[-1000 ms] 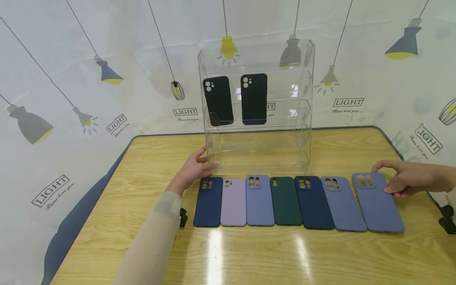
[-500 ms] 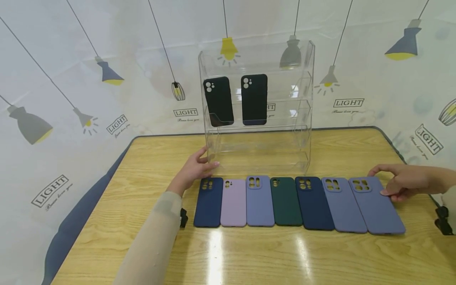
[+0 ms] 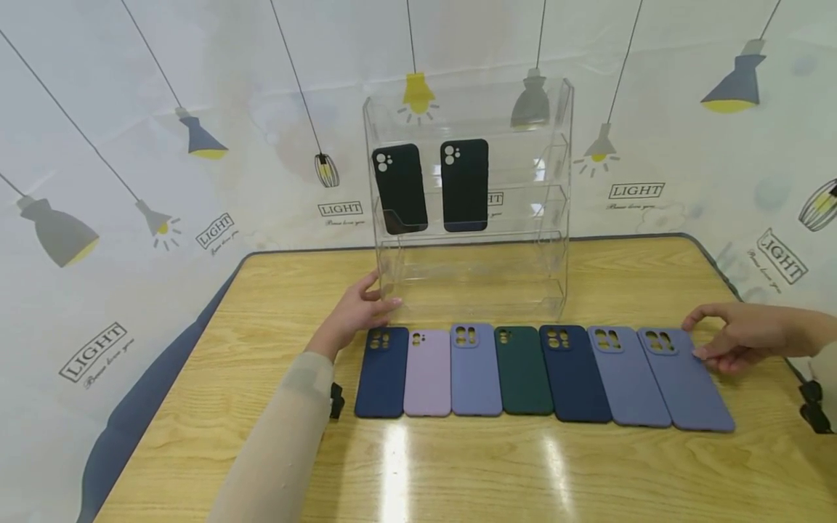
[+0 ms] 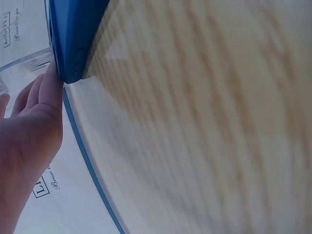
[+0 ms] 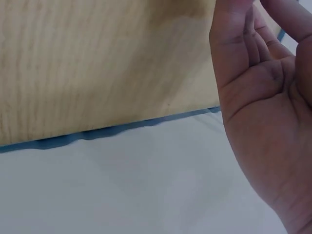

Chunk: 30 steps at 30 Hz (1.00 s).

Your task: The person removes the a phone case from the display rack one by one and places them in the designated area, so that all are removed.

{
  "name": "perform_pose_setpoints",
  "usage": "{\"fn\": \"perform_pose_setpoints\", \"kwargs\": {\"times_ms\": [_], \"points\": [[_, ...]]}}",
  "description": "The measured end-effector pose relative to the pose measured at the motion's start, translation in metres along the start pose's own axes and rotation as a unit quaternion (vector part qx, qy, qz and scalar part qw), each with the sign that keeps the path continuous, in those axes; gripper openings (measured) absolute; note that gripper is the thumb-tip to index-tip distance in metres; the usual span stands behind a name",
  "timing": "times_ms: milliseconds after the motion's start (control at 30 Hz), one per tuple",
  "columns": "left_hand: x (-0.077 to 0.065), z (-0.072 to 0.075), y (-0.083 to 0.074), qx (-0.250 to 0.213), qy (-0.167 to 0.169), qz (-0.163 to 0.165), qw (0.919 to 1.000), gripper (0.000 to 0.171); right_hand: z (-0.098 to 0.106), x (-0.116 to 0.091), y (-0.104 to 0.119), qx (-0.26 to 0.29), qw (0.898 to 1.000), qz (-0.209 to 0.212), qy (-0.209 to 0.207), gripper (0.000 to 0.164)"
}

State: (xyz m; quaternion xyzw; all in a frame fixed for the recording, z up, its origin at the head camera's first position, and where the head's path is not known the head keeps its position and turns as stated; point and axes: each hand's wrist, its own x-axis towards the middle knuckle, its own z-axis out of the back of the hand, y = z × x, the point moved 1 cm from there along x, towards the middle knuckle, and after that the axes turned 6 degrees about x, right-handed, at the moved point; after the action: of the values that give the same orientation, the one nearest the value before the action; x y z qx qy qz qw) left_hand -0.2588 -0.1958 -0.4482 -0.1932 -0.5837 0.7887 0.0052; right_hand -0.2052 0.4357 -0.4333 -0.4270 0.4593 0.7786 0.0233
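A row of phone cases lies on the wooden table in the head view. From the left come a blue case, a pink case, a lavender case, a green case, a navy case and two more lavender ones. My right hand holds the upper right corner of the rightmost lavender case, thumb on its side edge and index finger at its top. My left hand grips the lower left edge of a clear display rack, just behind the blue case.
Two black phone cases stand upright in the rack, one at the left and one in the middle. A patterned cloth hangs behind and beside the table. Bare wood lies in front of the row.
The rightmost lavender case has shifted slightly left, and its camera end now lies closer against its neighbour. My right hand moved with it. My left hand stayed on the rack.
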Motion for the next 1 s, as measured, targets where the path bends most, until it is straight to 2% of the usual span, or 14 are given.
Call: {"fn": "perform_pose_setpoints", "kwargs": {"times_ms": [300, 633, 867, 1000], "points": [[0.001, 0.002, 0.003, -0.001, -0.006, 0.003, 1.0000, 0.090, 0.014, -0.003, 0.034, -0.037, 0.999, 0.010, -0.013, 0.075], [0.001, 0.003, 0.002, -0.005, -0.002, 0.006, 1.0000, 0.090, 0.014, 0.000, 0.076, -0.063, 0.998, 0.005, -0.019, 0.071], [0.001, 0.002, 0.002, -0.004, 0.001, 0.006, 1.0000, 0.090, 0.010, 0.008, 0.100, -0.093, 0.995, 0.042, 0.000, 0.066], [0.002, 0.001, 0.002, -0.007, 0.001, 0.005, 1.0000, 0.089, 0.001, 0.014, 0.113, -0.125, 0.990, 0.072, -0.008, 0.064]]}}
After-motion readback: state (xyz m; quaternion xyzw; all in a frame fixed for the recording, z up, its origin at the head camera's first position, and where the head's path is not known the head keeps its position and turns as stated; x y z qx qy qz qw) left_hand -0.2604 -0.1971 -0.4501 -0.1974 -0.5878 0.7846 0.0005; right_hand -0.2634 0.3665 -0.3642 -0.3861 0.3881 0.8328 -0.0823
